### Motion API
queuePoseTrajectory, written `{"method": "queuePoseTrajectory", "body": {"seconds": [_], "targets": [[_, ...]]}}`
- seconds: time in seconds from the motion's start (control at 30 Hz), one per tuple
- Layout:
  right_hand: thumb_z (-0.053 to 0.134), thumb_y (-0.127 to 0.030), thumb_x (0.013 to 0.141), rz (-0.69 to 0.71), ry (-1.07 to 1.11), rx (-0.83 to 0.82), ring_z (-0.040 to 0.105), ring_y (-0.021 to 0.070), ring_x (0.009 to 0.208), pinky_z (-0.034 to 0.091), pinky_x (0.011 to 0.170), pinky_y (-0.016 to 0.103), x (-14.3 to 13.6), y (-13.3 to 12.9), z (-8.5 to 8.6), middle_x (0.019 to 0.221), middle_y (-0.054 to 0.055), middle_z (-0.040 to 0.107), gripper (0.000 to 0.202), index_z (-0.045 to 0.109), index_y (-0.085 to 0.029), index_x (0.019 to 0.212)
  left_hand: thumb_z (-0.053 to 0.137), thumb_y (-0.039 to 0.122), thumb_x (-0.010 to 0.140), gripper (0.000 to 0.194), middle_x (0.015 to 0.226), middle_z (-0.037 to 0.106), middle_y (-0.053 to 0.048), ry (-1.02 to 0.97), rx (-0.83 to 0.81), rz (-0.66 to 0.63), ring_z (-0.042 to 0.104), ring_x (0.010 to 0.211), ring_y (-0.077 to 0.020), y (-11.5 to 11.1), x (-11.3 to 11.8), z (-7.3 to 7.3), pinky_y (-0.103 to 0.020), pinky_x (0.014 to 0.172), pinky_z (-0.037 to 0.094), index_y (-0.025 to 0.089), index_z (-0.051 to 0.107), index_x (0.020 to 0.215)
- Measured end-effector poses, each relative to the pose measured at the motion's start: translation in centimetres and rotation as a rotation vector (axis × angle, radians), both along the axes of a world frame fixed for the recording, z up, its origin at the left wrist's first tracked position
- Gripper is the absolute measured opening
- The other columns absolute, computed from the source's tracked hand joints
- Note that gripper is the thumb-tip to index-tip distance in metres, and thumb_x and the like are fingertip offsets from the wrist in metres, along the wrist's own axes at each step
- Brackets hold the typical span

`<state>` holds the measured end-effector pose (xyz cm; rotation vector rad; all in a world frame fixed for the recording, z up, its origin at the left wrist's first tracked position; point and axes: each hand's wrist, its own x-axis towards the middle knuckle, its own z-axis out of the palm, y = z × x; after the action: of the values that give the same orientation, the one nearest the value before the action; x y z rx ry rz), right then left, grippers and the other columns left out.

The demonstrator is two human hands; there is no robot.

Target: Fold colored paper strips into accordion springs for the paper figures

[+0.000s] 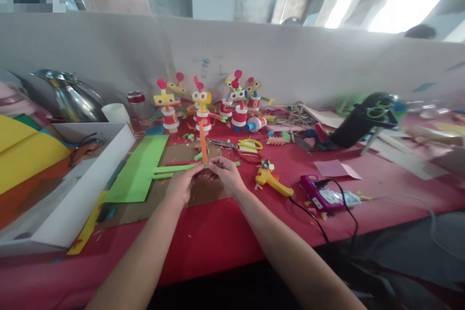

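Both hands meet over a brown cardboard sheet [214, 191] on the red table. My left hand [184, 181] is closed, its fingertips pinching the end of a green paper strip [174, 168]. Right beside it, my right hand [225, 173] is closed at the foot of an orange paper strip [202, 143], which stands upright between the fingertips. The two strips meet at the fingertips; how they join is hidden. A green paper sheet [136, 169] lies left of the hands. Scissors [250, 145] with yellow and red handles lie beyond my right hand.
Several paper figures [240, 114] stand at the back. A white box [85, 184] with coloured paper is at the left, near a metal jug [74, 99]. To the right are a yellow glue gun [274, 183], a purple power strip [323, 194] with cables, and a black holder [359, 123].
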<state>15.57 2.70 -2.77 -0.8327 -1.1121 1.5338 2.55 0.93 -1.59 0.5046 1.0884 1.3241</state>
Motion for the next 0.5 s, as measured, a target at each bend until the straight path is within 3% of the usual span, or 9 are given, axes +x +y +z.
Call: {"method": "queuePoseTrajectory", "body": {"seconds": [0.23, 0.3, 0.4, 0.5], "targets": [[0.059, -0.049, 0.075, -0.232, -0.185, 0.076, 0.038, 0.0058, 0.034, 0.025, 0.034, 0.018, 0.47, 0.22, -0.19, 0.042, -0.007, 0.046, 0.033, 0.052, -0.019, 0.067, 0.069, 0.002, 0.067, 0.008, 0.062, 0.069, -0.006, -0.177, -0.139, 0.070, 0.063, 0.055, -0.0096, 0.33, -0.60, 0.55, -0.016, 0.053, 0.050, 0.010, 0.068, 0.068], [0.058, -0.048, 0.077, -0.199, -0.194, 0.109, 0.039, 0.0065, 0.037, 0.028, 0.037, 0.019, 0.42, 0.16, -0.23, 0.045, -0.006, 0.048, 0.031, 0.052, -0.019, 0.066, 0.067, 0.003, 0.069, 0.007, 0.061, 0.069, -0.006, -0.191, -0.158, 0.064, 0.063, 0.055, -0.0092, 0.39, -0.78, 0.55, -0.015, 0.052, 0.049, 0.010, 0.068, 0.068], [0.066, -0.038, 0.071, -0.092, -0.206, 0.180, 0.051, 0.0086, 0.052, 0.039, 0.048, 0.020, 0.25, 0.01, -0.27, 0.066, -0.003, 0.061, 0.023, 0.060, -0.020, 0.083, 0.068, 0.004, 0.069, 0.007, 0.063, 0.069, -0.005, -0.182, -0.141, 0.051, 0.063, 0.056, -0.0088, 0.38, -0.80, 0.39, -0.014, 0.051, 0.049, 0.010, 0.069, 0.071], [0.073, -0.031, 0.063, -0.058, -0.315, 0.267, 0.056, 0.0112, 0.063, 0.043, 0.058, 0.022, 0.17, 0.04, -0.40, 0.079, -0.001, 0.064, 0.033, 0.064, -0.021, 0.094, 0.071, 0.004, 0.065, 0.016, 0.067, 0.071, -0.004, -0.138, -0.065, 0.042, 0.064, 0.057, -0.0089, 0.24, -0.64, 0.15, -0.015, 0.052, 0.049, 0.012, 0.070, 0.079]]}}
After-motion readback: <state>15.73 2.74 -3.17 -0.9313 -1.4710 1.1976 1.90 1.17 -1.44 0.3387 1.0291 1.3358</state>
